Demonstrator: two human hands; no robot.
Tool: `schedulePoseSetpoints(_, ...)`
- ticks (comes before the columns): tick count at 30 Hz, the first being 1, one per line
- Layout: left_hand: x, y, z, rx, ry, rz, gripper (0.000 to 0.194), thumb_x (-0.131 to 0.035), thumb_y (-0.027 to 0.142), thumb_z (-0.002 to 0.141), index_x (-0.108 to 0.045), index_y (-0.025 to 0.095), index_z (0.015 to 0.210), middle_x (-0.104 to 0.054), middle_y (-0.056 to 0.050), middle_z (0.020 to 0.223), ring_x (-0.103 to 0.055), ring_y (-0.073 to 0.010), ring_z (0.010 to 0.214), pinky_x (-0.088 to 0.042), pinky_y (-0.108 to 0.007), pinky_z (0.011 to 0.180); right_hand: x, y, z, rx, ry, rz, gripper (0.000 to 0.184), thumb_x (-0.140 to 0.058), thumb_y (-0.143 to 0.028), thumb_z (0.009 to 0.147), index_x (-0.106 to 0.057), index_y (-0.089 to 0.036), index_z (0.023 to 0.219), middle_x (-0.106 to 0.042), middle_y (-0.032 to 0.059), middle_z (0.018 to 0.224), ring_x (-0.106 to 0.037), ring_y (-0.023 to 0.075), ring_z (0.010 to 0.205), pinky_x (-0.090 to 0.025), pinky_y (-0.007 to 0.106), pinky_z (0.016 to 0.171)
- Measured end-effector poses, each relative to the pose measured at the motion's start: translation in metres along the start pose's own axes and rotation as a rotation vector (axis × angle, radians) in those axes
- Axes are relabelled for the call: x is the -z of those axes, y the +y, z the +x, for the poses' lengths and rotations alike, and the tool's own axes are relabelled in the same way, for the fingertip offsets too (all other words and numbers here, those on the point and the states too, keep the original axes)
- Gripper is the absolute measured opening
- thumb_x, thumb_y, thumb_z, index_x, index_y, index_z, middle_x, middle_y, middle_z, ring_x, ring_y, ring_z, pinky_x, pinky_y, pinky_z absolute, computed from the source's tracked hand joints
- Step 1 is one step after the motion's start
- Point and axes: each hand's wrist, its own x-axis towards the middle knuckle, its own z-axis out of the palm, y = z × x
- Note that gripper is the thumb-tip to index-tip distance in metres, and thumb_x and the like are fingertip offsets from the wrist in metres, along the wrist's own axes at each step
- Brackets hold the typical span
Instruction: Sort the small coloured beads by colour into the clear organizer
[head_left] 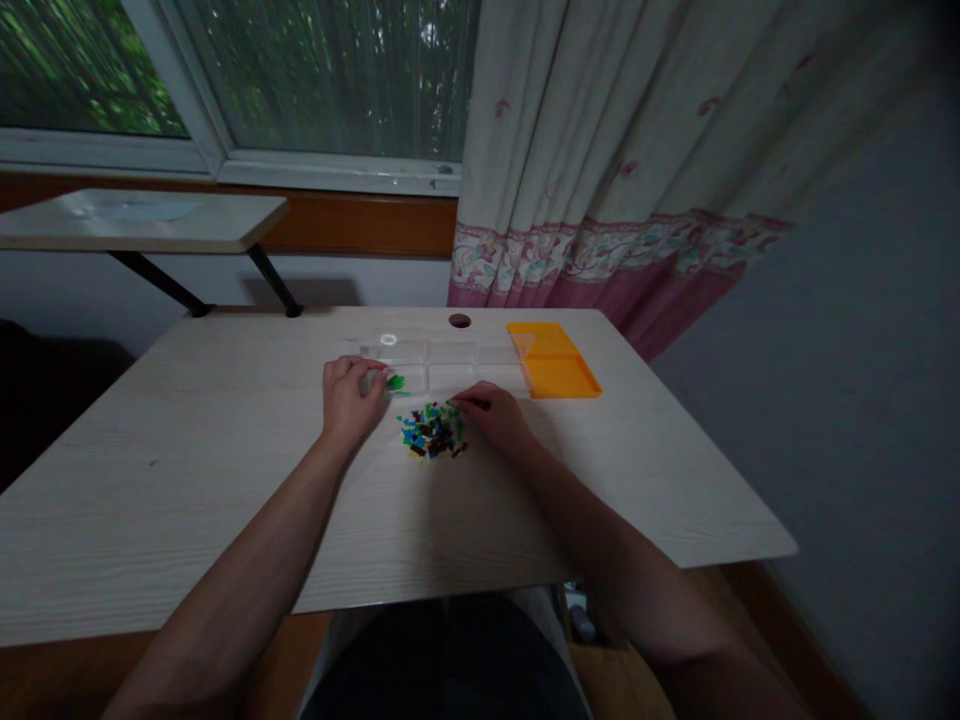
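A small heap of coloured bits, blue, green, yellow and dark brown, lies on the pale wooden table. Behind it stands a clear compartment box with a few green bits in its near left cell. My left hand rests at that cell's edge, fingers curled and pinched by the green bits; what it holds is too small to see. My right hand lies beside the heap, its fingertips pinched on a dark bit at the heap's far right edge.
An orange lid lies flat to the right of the clear box. A round cable hole is at the table's far edge. A second, higher table stands at the back left under the window. A patterned curtain hangs at the right.
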Motion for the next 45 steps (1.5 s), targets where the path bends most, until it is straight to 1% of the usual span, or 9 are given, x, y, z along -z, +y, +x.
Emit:
schedulePoseSetpoints(3,0.002,0.016,-0.004,-0.127,-0.079,-0.079,0.019,-0.058,0.033,0.091,-0.071,0.024,0.102,-0.061,-0.007,0.098,-0.052,-0.0257,0.103,-0.041,-0.044,0.097,-0.001,-0.003,0.000,-0.022,0.002,0.048,0.011,-0.070,-0.025,0.082,-0.078,-0.020,0.086,-0.070,0.0033,0.083,-0.062,0.0141,0.077,-0.046,0.026,0.070)
schedulePoseSetpoints(6,0.001,0.033,-0.011,-0.308,-0.256,-0.160,0.023,-0.059,0.035,0.092,-0.068,0.026,0.110,-0.062,-0.005,0.103,-0.052,-0.0239,0.105,-0.041,-0.041,0.097,-0.001,-0.008,-0.001,-0.042,-0.025,0.093,0.012,-0.069,-0.028,0.081,-0.078,-0.021,0.085,-0.071,0.0026,0.082,-0.063,0.0145,0.077,-0.047,0.026,0.072)
schedulePoseSetpoints(9,-0.002,0.043,-0.016,-0.390,-0.368,-0.181,0.027,-0.061,0.039,0.091,-0.067,0.028,0.115,-0.063,-0.005,0.104,-0.052,-0.0237,0.105,-0.042,-0.040,0.095,-0.001,-0.012,-0.003,-0.067,-0.049,0.157,0.013,-0.068,-0.030,0.080,-0.077,-0.021,0.084,-0.072,0.0019,0.082,-0.064,0.0152,0.079,-0.048,0.027,0.074)
schedulePoseSetpoints(18,-0.002,0.047,-0.017,-0.460,-0.240,-0.156,0.024,-0.059,0.035,0.093,-0.070,0.026,0.113,-0.065,-0.006,0.097,-0.055,-0.0220,0.097,-0.045,-0.039,0.087,-0.006,-0.013,-0.005,-0.165,-0.088,0.386,0.022,-0.068,-0.039,0.076,-0.076,-0.019,0.084,-0.075,0.0026,0.082,-0.066,0.0164,0.078,-0.050,0.029,0.077)
schedulePoseSetpoints(25,-0.004,0.048,-0.016,-0.533,-0.189,-0.153,0.019,-0.061,0.032,0.093,-0.071,0.023,0.106,-0.067,-0.005,0.091,-0.056,-0.0205,0.090,-0.045,-0.037,0.082,-0.007,-0.012,-0.005,-0.200,-0.120,0.437,0.028,-0.070,-0.043,0.075,-0.076,-0.018,0.084,-0.073,0.0019,0.079,-0.064,0.0159,0.077,-0.048,0.028,0.075)
schedulePoseSetpoints(29,-0.005,0.044,-0.013,-0.458,-0.172,-0.141,0.017,-0.061,0.036,0.092,-0.072,0.024,0.098,-0.067,-0.005,0.089,-0.056,-0.0212,0.090,-0.045,-0.037,0.083,-0.006,-0.011,-0.003,-0.146,-0.077,0.331,0.023,-0.064,-0.039,0.081,-0.076,-0.019,0.085,-0.073,0.0021,0.084,-0.064,0.0165,0.082,-0.047,0.029,0.078)
schedulePoseSetpoints(33,-0.003,0.035,-0.008,-0.304,-0.087,-0.114,0.021,-0.059,0.038,0.093,-0.071,0.022,0.087,-0.067,-0.005,0.085,-0.056,-0.0216,0.089,-0.044,-0.038,0.084,-0.001,-0.009,-0.002,-0.063,-0.007,0.032,0.017,-0.063,-0.029,0.086,-0.076,-0.018,0.088,-0.069,0.0037,0.085,-0.060,0.0147,0.079,-0.045,0.027,0.075)
schedulePoseSetpoints(37,0.000,0.022,-0.002,-0.176,-0.032,-0.060,0.025,-0.058,0.039,0.093,-0.070,0.021,0.081,-0.066,-0.005,0.083,-0.055,-0.0230,0.088,-0.043,-0.040,0.085,0.006,-0.008,-0.003,0.015,-0.071,-0.183,0.015,-0.063,-0.019,0.086,-0.075,-0.017,0.094,-0.063,0.0033,0.085,-0.055,0.0123,0.074,-0.042,0.025,0.072)
schedulePoseSetpoints(45,-0.003,0.004,0.003,-0.016,0.030,-0.056,0.023,-0.062,0.038,0.091,-0.070,0.019,0.082,-0.063,-0.007,0.086,-0.052,-0.0248,0.093,-0.041,-0.043,0.088,0.014,-0.004,-0.002,0.057,-0.210,-0.254,0.019,-0.063,-0.011,0.085,-0.076,-0.016,0.097,-0.063,0.0050,0.087,-0.057,0.0140,0.080,-0.044,0.025,0.076)
